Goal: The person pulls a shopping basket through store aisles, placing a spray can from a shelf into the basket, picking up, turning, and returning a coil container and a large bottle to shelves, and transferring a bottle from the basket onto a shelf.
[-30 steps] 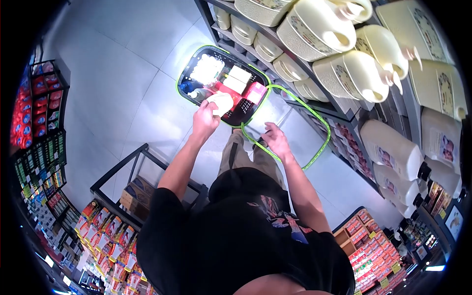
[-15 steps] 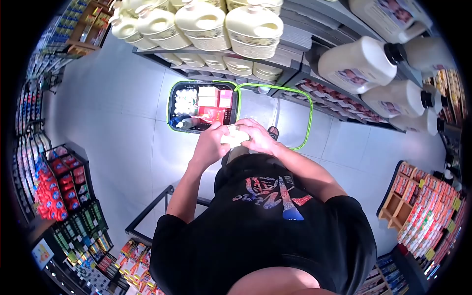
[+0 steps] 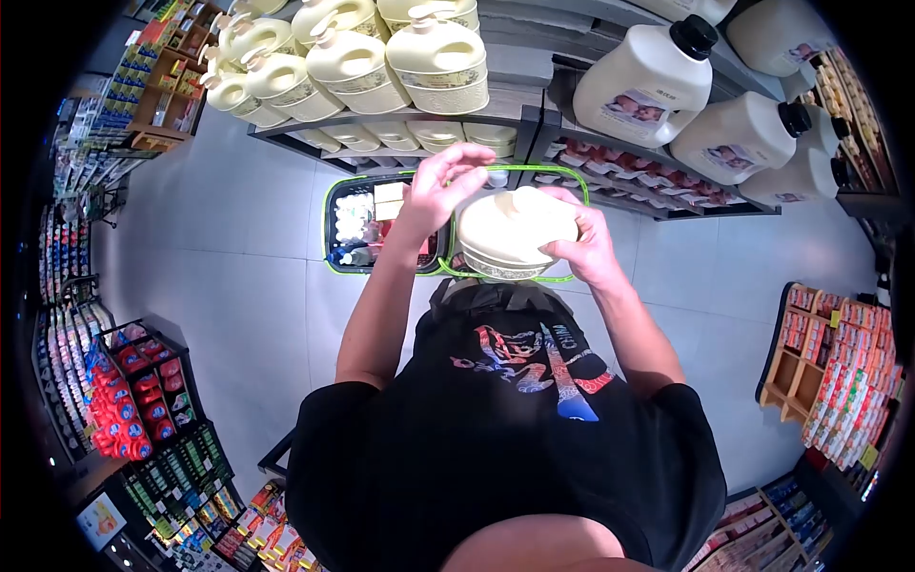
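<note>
A large cream-coloured jug-shaped bottle (image 3: 515, 229) is in front of my waist, its patterned lower band just showing. My right hand (image 3: 586, 243) grips it from the right side, thumb on top and fingers mostly hidden behind it. My left hand (image 3: 446, 191) is raised at the bottle's upper left, holding nothing, with fingers bent a little and thumb apart. Under my left forearm, a black shopping basket (image 3: 329, 224) with a green rim stands on the floor. In it are white bottles (image 3: 355, 219), a pale box (image 3: 389, 198) and red packages, partly covered by my arm.
Similar cream pump bottles (image 3: 438, 67) line the shelf ahead. Large white jugs with black caps (image 3: 643, 86) stand at the upper right. A rack of red packages (image 3: 119, 410) is at left, and a wooden display (image 3: 791, 372) at right. The basket's green handle (image 3: 583, 191) lies folded out behind the bottle.
Both hands were together low at my waist around a whitish object. Now the cream bottle is plainly visible in my right hand, and my left hand has moved forward, off it.
</note>
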Tool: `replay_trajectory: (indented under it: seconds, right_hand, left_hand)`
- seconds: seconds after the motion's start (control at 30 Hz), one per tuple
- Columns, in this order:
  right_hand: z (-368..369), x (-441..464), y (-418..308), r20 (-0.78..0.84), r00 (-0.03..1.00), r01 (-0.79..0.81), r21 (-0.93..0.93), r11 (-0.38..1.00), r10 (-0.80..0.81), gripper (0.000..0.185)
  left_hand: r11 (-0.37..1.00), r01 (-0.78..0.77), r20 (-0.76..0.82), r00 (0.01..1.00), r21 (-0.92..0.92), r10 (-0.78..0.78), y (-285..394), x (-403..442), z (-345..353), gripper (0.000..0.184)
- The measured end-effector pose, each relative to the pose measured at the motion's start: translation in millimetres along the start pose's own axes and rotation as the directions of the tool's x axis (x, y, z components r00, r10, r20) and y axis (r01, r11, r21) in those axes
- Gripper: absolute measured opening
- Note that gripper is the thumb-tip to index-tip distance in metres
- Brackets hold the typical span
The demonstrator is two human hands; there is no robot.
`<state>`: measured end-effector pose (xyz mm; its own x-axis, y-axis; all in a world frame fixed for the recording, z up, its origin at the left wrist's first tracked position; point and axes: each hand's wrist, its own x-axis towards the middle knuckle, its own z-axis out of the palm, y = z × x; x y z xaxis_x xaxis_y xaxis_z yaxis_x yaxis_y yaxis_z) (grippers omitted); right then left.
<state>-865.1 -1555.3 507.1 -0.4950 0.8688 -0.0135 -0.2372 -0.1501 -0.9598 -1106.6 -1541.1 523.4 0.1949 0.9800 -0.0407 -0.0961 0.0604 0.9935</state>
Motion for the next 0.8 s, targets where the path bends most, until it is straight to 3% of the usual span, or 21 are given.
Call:
replay_trajectory:
  seconds: [0.03, 0.07, 0.13, 0.17, 0.2, 0.27, 0.33, 0.4, 0.5, 0.6, 0.67, 0.7, 0.8]
  right_hand:
    - [5, -2, -11, -0.050, 0.999, 0.005, 0.125, 0.992, 0.001, 0.039]
    - [4, -4, -15, -0.052, 0.999, 0.010, 0.123, 0.992, -0.004, 0.039]
    - [-2, -5, -23, -0.040, 0.997, -0.057, 0.310, 0.949, 0.073, 0.037]
    - [3, -2, -27, -0.084, 0.995, 0.071, 0.339, 0.938, -0.045, 0.038]
    - [5, 2, -34, -0.091, 0.994, 0.087, 0.337, 0.938, -0.060, 0.038]
    - [9, 6, -48, -0.131, 0.990, 0.002, 0.394, 0.919, 0.054, 0.036]
    - [7, 11, -48, -0.123, 0.990, -0.012, 0.417, 0.909, 0.070, 0.032]
    - [0, 16, -41, -0.173, 0.962, -0.120, 0.426, 0.897, 0.212, 0.029]
    - [6, 21, -35, -0.223, 0.954, -0.105, 0.388, 0.916, 0.203, 0.029]
    - [10, 21, -25, -0.233, 0.958, -0.084, 0.339, 0.937, 0.170, 0.034]
    - [22, 18, -25, -0.276, 0.961, 0.093, 0.289, 0.953, -0.010, 0.043]
    - [21, 17, -21, -0.239, 0.971, 0.098, 0.296, 0.950, -0.026, 0.057]
    - [19, 11, -4, -0.156, 0.988, 0.065, 0.360, 0.931, -0.009, 0.066]
  left_hand:
    - [1.000, -0.007, -0.021, 1.000, -0.023, 0.007, -17, 8, -5, 0.029]
    - [0.999, -0.017, -0.040, 0.999, -0.044, 0.016, -41, 12, -9, 0.033]
    - [0.873, 0.256, 0.061, 0.965, -0.415, -0.254, -66, 1, -6, 0.039]
    - [0.764, 0.367, -0.166, 0.839, -0.531, -0.519, -20, -22, 31, 0.043]
    - [0.656, 0.346, -0.074, 0.849, -0.670, -0.523, -46, -30, 20, 0.048]
    - [0.563, 0.321, 0.050, 0.896, -0.761, -0.442, -57, -38, 14, 0.051]
    - [0.549, 0.380, 0.135, 0.891, -0.744, -0.434, -80, -46, 6, 0.053]
    - [0.531, 0.429, 0.208, 0.881, -0.731, -0.425, -96, -52, 3, 0.055]
    - [0.329, 0.477, 0.382, 0.869, -0.815, -0.313, -101, -55, 10, 0.065]
    - [0.366, 0.409, 0.363, 0.912, -0.836, -0.192, -107, -63, 11, 0.069]
    - [0.407, 0.400, 0.363, 0.916, -0.821, -0.169, -115, -68, 5, 0.073]
    - [0.431, 0.395, 0.363, 0.918, -0.811, -0.159, -114, -68, 3, 0.075]
    - [0.474, 0.393, 0.365, 0.918, -0.788, -0.155, -112, -67, -3, 0.081]
